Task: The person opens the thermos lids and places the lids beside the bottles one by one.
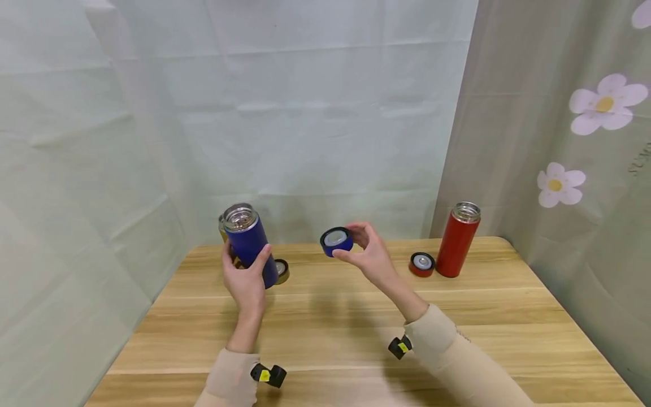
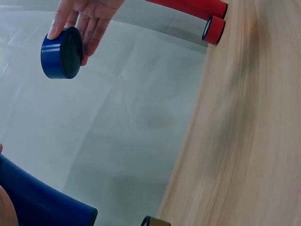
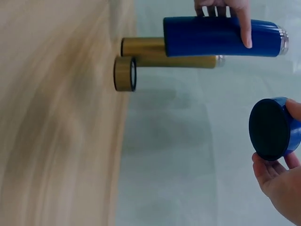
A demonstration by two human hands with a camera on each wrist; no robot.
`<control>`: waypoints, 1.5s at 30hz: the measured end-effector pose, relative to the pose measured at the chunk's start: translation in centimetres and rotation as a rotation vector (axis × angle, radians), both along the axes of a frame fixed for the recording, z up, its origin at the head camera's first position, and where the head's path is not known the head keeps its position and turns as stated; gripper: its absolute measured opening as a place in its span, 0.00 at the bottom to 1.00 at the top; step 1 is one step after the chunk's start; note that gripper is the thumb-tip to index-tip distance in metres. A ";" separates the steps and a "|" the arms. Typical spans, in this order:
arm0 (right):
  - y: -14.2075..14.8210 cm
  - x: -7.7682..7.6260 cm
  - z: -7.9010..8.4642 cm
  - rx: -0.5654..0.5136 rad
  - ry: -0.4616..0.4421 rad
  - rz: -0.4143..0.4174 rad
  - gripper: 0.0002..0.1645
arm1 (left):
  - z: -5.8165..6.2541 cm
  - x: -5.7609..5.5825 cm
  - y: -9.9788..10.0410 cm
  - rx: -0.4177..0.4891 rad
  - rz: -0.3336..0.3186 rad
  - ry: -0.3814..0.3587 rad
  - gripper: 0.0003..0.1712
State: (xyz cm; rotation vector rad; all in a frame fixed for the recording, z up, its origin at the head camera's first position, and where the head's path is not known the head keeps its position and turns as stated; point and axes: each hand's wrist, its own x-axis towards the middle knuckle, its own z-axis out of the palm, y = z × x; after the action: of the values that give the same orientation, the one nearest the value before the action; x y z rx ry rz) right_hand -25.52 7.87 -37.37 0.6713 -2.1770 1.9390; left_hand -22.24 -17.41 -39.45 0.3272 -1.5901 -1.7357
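My left hand grips a blue thermos bottle round its body, its steel mouth uncovered and tilted slightly left. In the right wrist view the same blue bottle is held up off the table. My right hand pinches a blue lid by its side, between thumb and fingers, its grey inner face turned up toward the head camera. Lid and bottle are apart, the lid to the right of the bottle at about the height of its middle.
A red bottle without its lid stands at the back right, with a red lid beside it. Behind the blue bottle stands a gold bottle, a gold lid near it. All rest on the wooden table; a pale curtain hangs behind.
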 end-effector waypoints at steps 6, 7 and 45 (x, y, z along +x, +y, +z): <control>-2.2 0.0 -1.2 -0.040 -0.051 0.008 0.35 | -0.2 0.4 -1.1 0.012 0.060 0.000 0.46; -2.7 0.0 -1.4 -0.047 -0.062 0.007 0.35 | -0.2 0.4 -1.4 0.009 0.069 -0.008 0.47; -16.6 0.0 -8.4 0.269 -0.193 -0.090 0.44 | -3.2 -0.1 -7.4 0.093 0.072 -0.138 0.50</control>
State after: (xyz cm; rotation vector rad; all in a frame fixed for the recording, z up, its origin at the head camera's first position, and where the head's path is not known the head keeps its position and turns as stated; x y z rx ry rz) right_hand -25.54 -8.68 -45.81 0.4262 -2.5672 1.7495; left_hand -22.34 -24.81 -42.69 0.5536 -1.5770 -1.7673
